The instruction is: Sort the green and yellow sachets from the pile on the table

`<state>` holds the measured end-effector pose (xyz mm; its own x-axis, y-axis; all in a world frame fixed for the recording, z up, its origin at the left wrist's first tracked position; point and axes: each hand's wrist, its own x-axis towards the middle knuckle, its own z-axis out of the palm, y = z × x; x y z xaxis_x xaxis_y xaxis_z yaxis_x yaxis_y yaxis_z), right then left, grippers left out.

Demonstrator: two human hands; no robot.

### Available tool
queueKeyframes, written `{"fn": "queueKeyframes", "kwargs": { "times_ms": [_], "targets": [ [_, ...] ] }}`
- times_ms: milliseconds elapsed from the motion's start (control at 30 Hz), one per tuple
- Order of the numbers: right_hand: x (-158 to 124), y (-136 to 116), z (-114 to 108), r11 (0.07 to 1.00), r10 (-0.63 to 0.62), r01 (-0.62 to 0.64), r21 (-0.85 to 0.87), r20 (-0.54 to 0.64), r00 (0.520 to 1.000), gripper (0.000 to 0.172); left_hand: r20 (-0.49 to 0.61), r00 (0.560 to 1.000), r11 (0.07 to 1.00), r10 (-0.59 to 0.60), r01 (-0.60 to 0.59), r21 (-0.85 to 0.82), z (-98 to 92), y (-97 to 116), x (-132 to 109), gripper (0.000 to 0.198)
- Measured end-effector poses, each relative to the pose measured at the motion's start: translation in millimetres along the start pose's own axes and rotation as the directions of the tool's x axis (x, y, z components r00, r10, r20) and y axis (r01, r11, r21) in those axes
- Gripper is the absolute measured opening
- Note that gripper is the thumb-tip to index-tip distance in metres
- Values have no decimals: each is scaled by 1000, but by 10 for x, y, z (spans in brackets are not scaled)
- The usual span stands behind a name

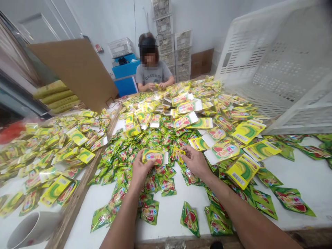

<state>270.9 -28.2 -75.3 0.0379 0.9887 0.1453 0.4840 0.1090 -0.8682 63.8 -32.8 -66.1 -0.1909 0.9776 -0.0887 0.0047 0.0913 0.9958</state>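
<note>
My left hand (pixel 141 170) is closed around a yellow-green printed packet with a white header tab (pixel 155 156), holding it above the table. My right hand (pixel 195 162) pinches a small yellow-green sachet (pixel 178 153) just right of that packet. Below and around both hands lie many loose green candy sachets (pixel 153 183) on the white table (pixel 176 207). Larger yellow-green card packets (pixel 242 169) are heaped to the right and farther back.
A person in a grey shirt (pixel 151 72) sits across the table handling packets. A big white plastic crate (pixel 280 62) leans at the right. A cardboard sheet (pixel 75 69) stands at left; a white cup (pixel 33 228) sits near left. Stacked crates (pixel 166 31) line the back wall.
</note>
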Motion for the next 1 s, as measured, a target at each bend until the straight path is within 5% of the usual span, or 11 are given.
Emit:
{"fn": "queueKeyframes", "kwargs": {
  "times_ms": [133,233,400,633,767,900,1000],
  "targets": [
    [4,58,-15,994,-52,53,-95,13,999,19,62,998,944,19,-38,327,-161,65,15,61],
    [10,53,-33,998,-65,65,1,30,997,17,137,991,871,-10,-59,488,-214,104,-1,51],
    [20,-41,7,908,101,-77,412,-36,994,27,222,964,984,-145,117,136,-40,-4,-33,44],
    [33,-14,-5,873,166,-208,442,132,977,25,124,955,915,-270,295,-276,109,-82,-52,46],
    [24,10,-30,888,108,-188,420,208,972,24,182,950,909,-254,299,-291,107,-56,-84,40],
    [-5,-33,-27,950,102,-164,264,233,967,25,389,873,913,-293,377,-157,77,-40,-102,42],
    [10,-44,-9,990,62,-81,117,154,986,26,389,868,912,-307,386,-140,8,-22,-74,44]
  ]
}}
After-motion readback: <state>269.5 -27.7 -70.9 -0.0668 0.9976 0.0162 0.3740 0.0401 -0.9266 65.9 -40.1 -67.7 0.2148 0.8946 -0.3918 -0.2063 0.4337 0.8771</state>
